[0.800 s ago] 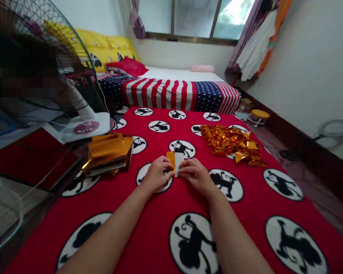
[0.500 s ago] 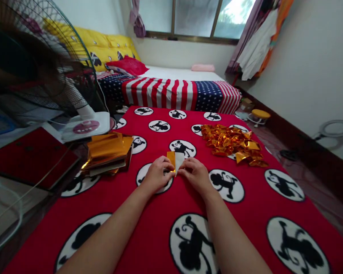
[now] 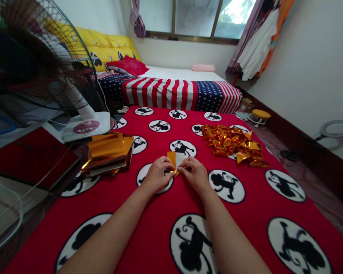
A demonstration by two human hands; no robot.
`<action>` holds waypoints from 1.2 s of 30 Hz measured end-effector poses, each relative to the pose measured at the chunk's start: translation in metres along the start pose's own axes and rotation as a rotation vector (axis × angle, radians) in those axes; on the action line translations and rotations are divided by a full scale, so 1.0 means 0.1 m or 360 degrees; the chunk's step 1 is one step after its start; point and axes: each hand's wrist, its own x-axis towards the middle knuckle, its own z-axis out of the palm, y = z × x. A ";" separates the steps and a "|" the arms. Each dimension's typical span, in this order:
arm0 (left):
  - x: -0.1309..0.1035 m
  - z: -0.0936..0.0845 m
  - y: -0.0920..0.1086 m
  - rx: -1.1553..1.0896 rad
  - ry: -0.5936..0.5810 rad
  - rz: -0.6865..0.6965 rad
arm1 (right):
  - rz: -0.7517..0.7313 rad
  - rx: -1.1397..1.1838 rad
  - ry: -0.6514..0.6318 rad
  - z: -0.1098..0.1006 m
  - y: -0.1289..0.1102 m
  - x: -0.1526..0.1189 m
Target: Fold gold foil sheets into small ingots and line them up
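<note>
Between my hands, near the middle of the red cloth, is a small sheet of gold foil paper (image 3: 172, 156), partly folded, gold on its left strip and pale on its right. My left hand (image 3: 159, 174) pinches its lower left edge. The fingertips of my right hand (image 3: 194, 173) are closed on the lower right corner, where a bit of gold shows. Left of my hands lies a stack of flat gold foil sheets (image 3: 110, 146). To the right is a heap of folded gold foil pieces (image 3: 228, 139).
A red cloth with monkey prints (image 3: 188, 198) covers the surface before me. An electric fan (image 3: 85, 121) stands at the left, close to the foil stack, with a white cable beside it. Behind are a bed (image 3: 171, 93) and, on the right, a yellow stool (image 3: 260, 114).
The lower right corner of the foil paper has been turned over, so gold shows beneath my right fingertips where it was pale before. Both hands have stayed nearly in place.
</note>
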 end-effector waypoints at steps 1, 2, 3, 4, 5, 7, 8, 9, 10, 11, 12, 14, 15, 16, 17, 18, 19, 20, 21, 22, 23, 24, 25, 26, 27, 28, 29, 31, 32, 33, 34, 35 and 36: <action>0.00 0.00 0.00 0.0002 -0.0002 0.0003 | 0.0019 -0.0013 -0.0002 0.00 -0.01 0.00; 0.00 0.00 0.00 0.0005 -0.0003 0.0006 | 0.0032 -0.0022 -0.0005 0.01 -0.02 0.00; 0.00 0.00 0.00 0.0007 -0.0005 0.0011 | 0.0038 -0.0023 -0.0010 0.01 -0.02 0.01; 0.00 0.01 -0.01 0.0010 -0.0005 0.0016 | 0.0036 -0.0014 -0.0014 0.02 -0.01 0.01; 0.00 0.01 -0.01 0.0012 -0.0004 0.0019 | 0.0024 0.0010 -0.0014 0.02 0.00 0.01; 0.00 0.01 -0.01 0.0010 0.0000 0.0024 | -0.0008 0.0099 -0.0004 0.03 0.03 0.02; 0.00 0.01 -0.02 0.0007 0.0001 0.0027 | -0.0019 0.0152 0.0001 0.04 0.05 0.02; 0.00 0.01 -0.01 0.0003 0.0001 0.0028 | -0.0020 0.0198 0.0010 0.05 0.08 0.02; 0.00 0.01 -0.01 -0.0001 0.0002 0.0027 | -0.0012 0.0232 0.0020 0.06 0.09 0.02; 0.00 0.00 -0.01 -0.0006 0.0000 0.0025 | 0.0006 0.0252 0.0028 0.08 0.11 0.02; 0.00 0.00 -0.01 -0.0010 0.0001 0.0021 | 0.0028 0.0261 0.0036 0.09 0.12 0.02; 0.00 0.00 0.00 -0.0018 0.0009 0.0012 | 0.0074 0.0260 0.0049 0.10 0.12 0.02; 0.00 0.00 0.00 -0.0022 0.0012 0.0009 | 0.0095 0.0253 0.0057 0.11 0.11 0.01; 0.00 0.00 0.01 -0.0025 0.0016 0.0006 | 0.0112 0.0239 0.0064 0.11 0.10 0.01; 0.01 0.00 0.01 -0.0029 0.0019 0.0005 | 0.0130 0.0217 0.0073 0.11 0.08 0.01; 0.01 0.00 0.01 -0.0033 0.0020 0.0003 | 0.0146 0.0191 0.0081 0.11 0.07 0.01; 0.01 0.00 0.02 -0.0036 0.0019 0.0000 | 0.0158 0.0164 0.0088 0.11 0.05 0.01; 0.01 0.00 0.02 -0.0038 0.0018 -0.0003 | 0.0166 0.0139 0.0096 0.11 0.03 0.01; 0.01 -0.01 0.02 -0.0040 0.0017 -0.0005 | 0.0171 0.0118 0.0104 0.11 0.02 0.00; 0.01 -0.01 0.02 -0.0041 0.0016 -0.0008 | 0.0174 0.0098 0.0110 0.10 0.01 0.00; 0.01 -0.01 0.03 -0.0040 0.0015 -0.0012 | 0.0172 0.0078 0.0114 0.10 -0.01 0.00; 0.01 -0.01 0.02 -0.0039 0.0014 -0.0014 | 0.0171 0.0058 0.0116 0.10 -0.01 0.00; 0.01 -0.01 0.02 -0.0037 0.0016 -0.0014 | 0.0170 0.0037 0.0115 0.10 -0.02 0.00; 0.01 -0.01 0.02 -0.0033 0.0017 -0.0010 | 0.0167 0.0015 0.0111 0.10 -0.02 0.00; 0.01 -0.01 0.01 -0.0028 0.0021 -0.0006 | 0.0166 -0.0006 0.0106 0.10 -0.03 0.00; 0.01 0.00 0.01 -0.0023 0.0025 -0.0001 | 0.0165 -0.0024 0.0100 0.10 -0.03 0.00; 0.01 0.00 0.01 -0.0017 0.0029 0.0004 | 0.0166 -0.0038 0.0095 0.10 -0.03 0.01; 0.01 0.00 0.01 -0.0006 0.0034 0.0004 | 0.0163 -0.0056 0.0090 0.10 -0.03 0.01; 0.01 0.00 0.02 0.0000 0.0035 -0.0001 | 0.0160 -0.0063 0.0090 0.10 -0.03 0.01; 0.01 0.00 0.02 0.0005 0.0035 -0.0008 | 0.0156 -0.0069 0.0091 0.10 -0.03 0.01; 0.02 0.00 0.03 0.0010 0.0032 -0.0017 | 0.0152 -0.0077 0.0093 0.10 -0.04 0.01; 0.02 0.00 0.04 0.0014 0.0031 -0.0027 | 0.0151 -0.0085 0.0095 0.10 -0.04 0.01; 0.02 0.00 0.04 0.0016 0.0029 -0.0035 | 0.0152 -0.0094 0.0095 0.10 -0.04 0.01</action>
